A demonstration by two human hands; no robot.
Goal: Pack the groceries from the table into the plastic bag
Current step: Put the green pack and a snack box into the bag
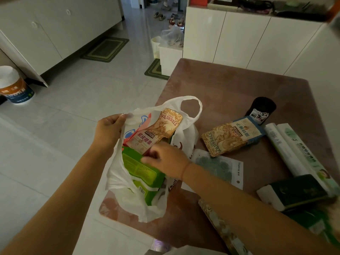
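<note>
Head view: we are looking down on a brown table [230, 85] that is filling the right half of the frame. The white plastic bag [117, 186] is sitting at the table's left edge, in the centre of the frame, with its mouth gaping towards us.

We are seeing the left hand [108, 129] pinching the bag's upper-left rim between thumb and fingers, holding it up and open. The right hand [165, 161] is reaching into the mouth from the right, its fingers curled down where a green pack [141, 173] is meeting the lower end of a Three Squirrels pouch [161, 129]. We cannot tell whether those fingers are gripping either one or only touching. Both items are lying inside the bag, the pouch sticking out towards the upper loop handle.

Right of the bag, more goods are lying on the table:
- a second Squirrels pouch with a blue label [230, 138]
- a black can [261, 107] above it
- a flat white packet [219, 168] just beside the right wrist
- two white rolls [294, 150] at the right edge
- a dark green box [294, 192] at the lower right
</note>
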